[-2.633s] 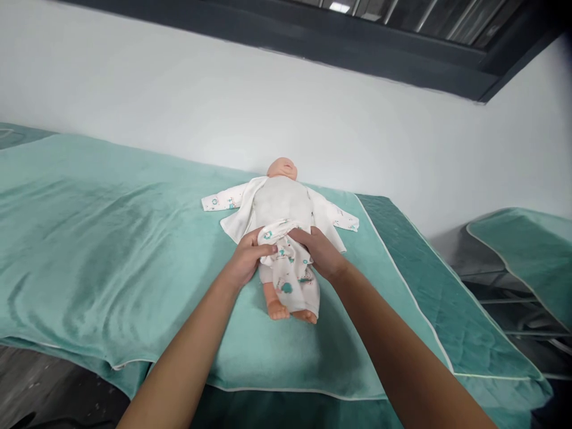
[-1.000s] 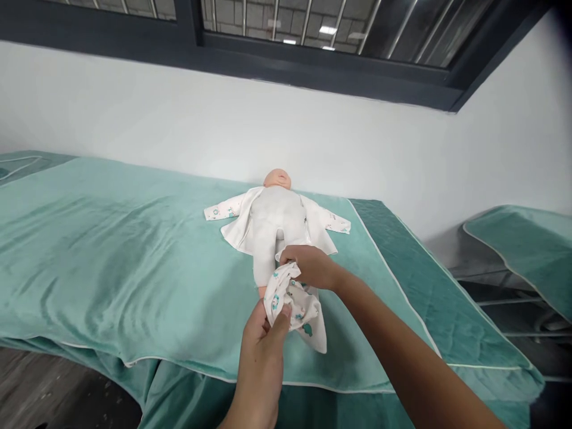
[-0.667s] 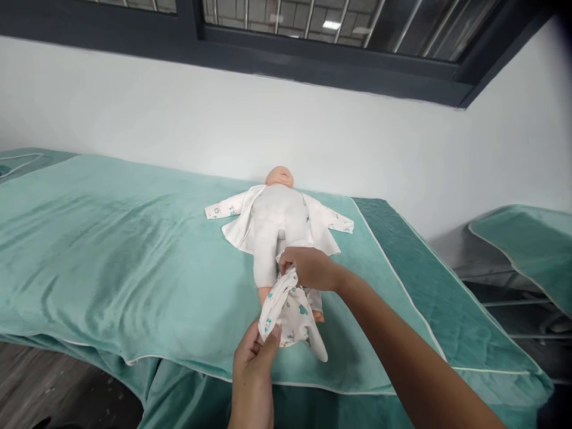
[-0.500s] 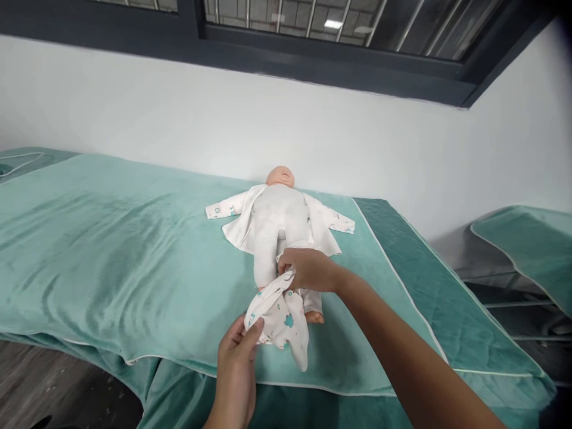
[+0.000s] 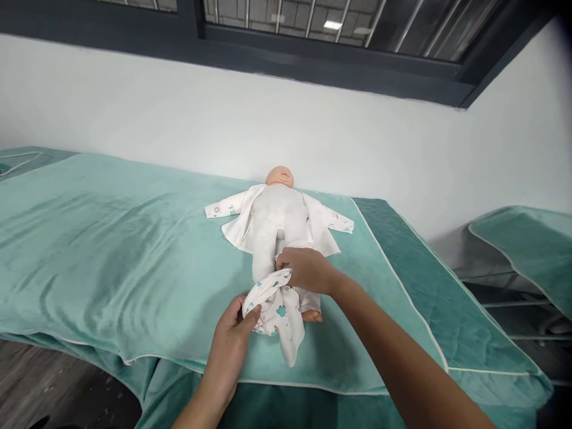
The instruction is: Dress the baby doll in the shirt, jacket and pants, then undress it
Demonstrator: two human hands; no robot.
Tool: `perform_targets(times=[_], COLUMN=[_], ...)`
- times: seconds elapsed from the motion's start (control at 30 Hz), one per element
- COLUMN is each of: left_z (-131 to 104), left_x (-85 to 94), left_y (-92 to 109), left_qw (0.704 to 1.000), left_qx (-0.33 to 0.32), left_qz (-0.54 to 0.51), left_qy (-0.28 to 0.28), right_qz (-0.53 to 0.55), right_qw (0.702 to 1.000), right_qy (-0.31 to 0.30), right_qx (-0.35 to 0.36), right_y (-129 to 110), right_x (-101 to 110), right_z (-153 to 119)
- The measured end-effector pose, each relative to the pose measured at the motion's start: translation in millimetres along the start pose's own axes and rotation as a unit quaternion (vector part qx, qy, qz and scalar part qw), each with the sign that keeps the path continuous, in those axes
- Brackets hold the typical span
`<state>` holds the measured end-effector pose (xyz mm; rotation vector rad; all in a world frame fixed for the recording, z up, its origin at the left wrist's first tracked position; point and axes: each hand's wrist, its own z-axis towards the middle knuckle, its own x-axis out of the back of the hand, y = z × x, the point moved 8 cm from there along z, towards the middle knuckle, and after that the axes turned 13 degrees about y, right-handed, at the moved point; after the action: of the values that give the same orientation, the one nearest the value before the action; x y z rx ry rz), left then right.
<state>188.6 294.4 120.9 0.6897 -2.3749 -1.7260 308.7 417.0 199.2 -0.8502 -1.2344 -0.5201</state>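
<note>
Teal padded table [image 5: 111, 250] against a white wall [image 5: 179, 113], dark window frame [image 5: 313, 59] above. Left hand [image 5: 232, 333] pinches the printed baby trousers [image 5: 274, 310] at the doll [image 5: 279, 223]'s feet; right hand [image 5: 306, 268] grips their waistband. A second table [image 5: 527, 250] stands at right.

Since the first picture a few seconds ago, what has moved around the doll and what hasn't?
The printed trousers have come off the waist and down to the doll's feet, baring the white legs. The left hand drew back toward the bed's near edge, still gripping the waistband; the right hand keeps its hold. The doll, open jacket and green cover stayed put.
</note>
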Motion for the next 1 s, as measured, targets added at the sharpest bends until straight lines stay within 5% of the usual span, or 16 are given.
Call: perform_targets(times=[0.17,0.57,0.83,1.0], left_z=[7,57,64,63], left_x=[0.9,-2.2,-2.3,-5.5], left_y=[0,33,41,44], left_qw=[1.000,0.962,0.951,0.946], left_qx=[-0.024,-0.219,-0.256,-0.265], left_qz=[0.015,0.163,0.166,0.183], left_qy=[-0.011,0.017,0.044,0.036], right_qz=[0.010,0.002,0.029,0.063], right_qw=[1.000,0.997,0.993,0.996], right_qy=[0.012,0.049,0.062,0.004], right_qx=[-0.021,-0.052,-0.095,-0.058], right_y=[1,6,14,4], right_x=[2,5,0,1], right_z=[1,5,5,0])
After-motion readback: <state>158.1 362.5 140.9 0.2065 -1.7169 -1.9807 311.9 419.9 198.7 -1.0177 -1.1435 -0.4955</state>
